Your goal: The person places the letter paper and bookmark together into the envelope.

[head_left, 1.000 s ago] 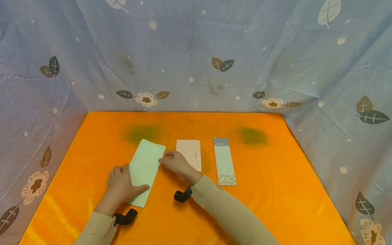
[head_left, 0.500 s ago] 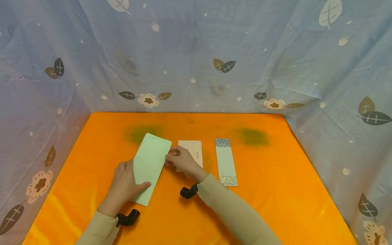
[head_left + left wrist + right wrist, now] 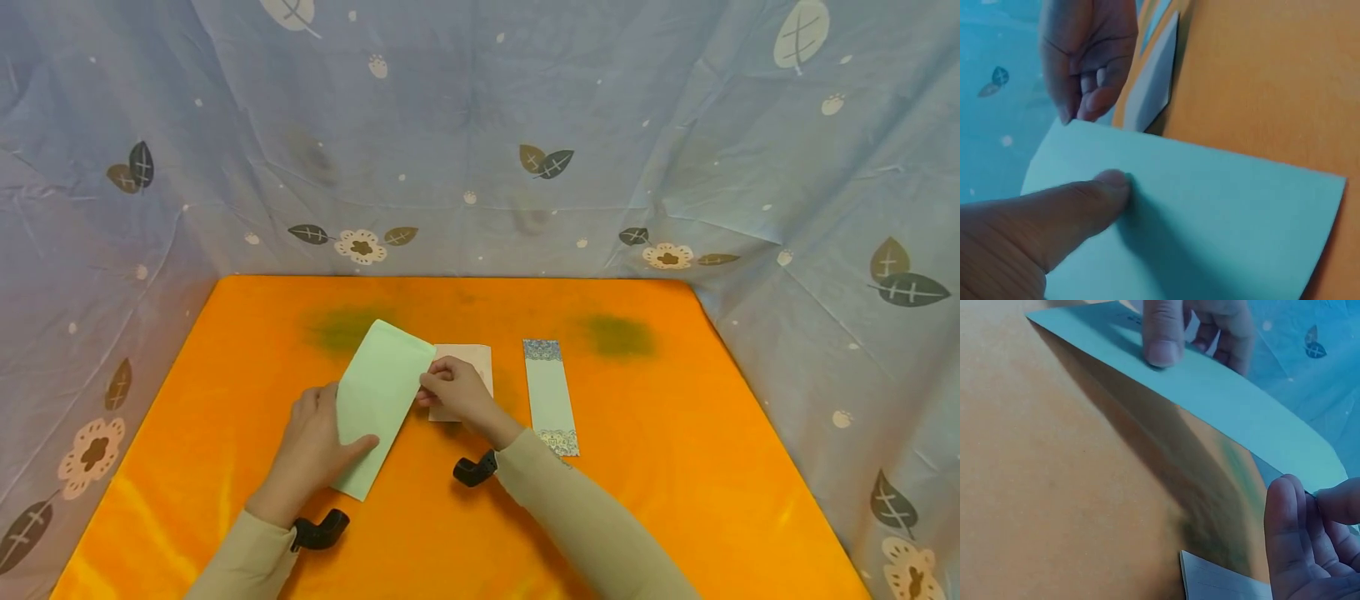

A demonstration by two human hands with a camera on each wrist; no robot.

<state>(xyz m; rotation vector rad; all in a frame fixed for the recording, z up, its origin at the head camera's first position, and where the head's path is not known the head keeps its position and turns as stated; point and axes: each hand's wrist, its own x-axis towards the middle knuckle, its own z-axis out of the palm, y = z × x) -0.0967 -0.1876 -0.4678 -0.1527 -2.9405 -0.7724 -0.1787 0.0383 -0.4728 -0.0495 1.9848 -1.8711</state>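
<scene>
Apparently mid-handling, the left hand (image 3: 309, 437) grips and the right hand (image 3: 468, 398) pinches a pale green paper (image 3: 381, 390); a patterned strip (image 3: 550, 396) lies untouched.

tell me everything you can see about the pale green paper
The green paper is a long, thin, smooth-looking sheet, mostly plain, with small dark marks near one end in the right wrist view, where it also looks slightly bowed. It slants in the head view, far end toward the right, and is raised at least partly off the orange table. The left hand grips its left side, thumb across the face; the right hand pinches its right edge near the far corner.
</scene>
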